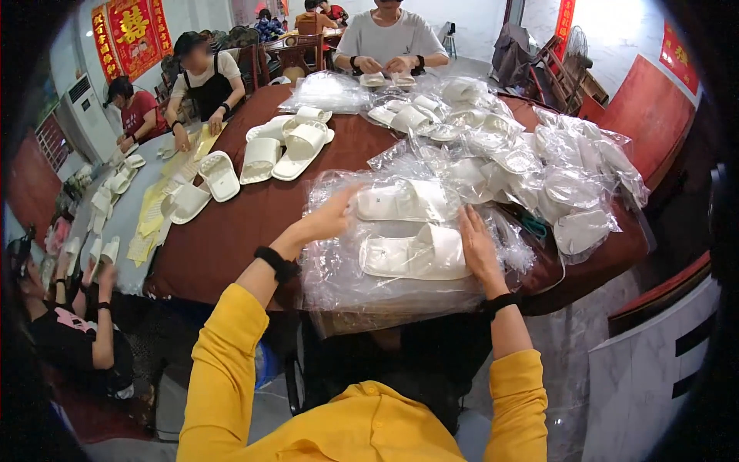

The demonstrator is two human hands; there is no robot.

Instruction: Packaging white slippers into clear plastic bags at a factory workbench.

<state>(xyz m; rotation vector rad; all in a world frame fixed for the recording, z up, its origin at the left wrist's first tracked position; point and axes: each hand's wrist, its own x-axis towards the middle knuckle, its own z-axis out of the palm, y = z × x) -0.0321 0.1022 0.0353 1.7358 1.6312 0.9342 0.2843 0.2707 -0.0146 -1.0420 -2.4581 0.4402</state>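
One hand, our left [331,217], is partly curled near the heel end of the farther white slipper [396,202]; we cannot tell whether it pinches any of the clear bags [331,269] there. Our right hand [479,245] is open, fingers straight, laid along the toe ends of that slipper and the nearer white slipper [400,258]. The pair lies side by side, soles down, at our edge of the brown cloth [223,250] — whether plastic covers it as well as lying under it, we can't say. We judge the step in hand to be squaring the pair up for bagging; the next move seems to call for keeping both parallel while the thin sheet is eased smooth. Broad arched straps and rounded soles look smooth and pale against crinkled, glinting plastic. Farther out, loose slippers [300,150] lie on the left, and on the right wrapped slippers [500,150] heap up — glossy, jumbled — toward a co-worker in a white top [392,38].
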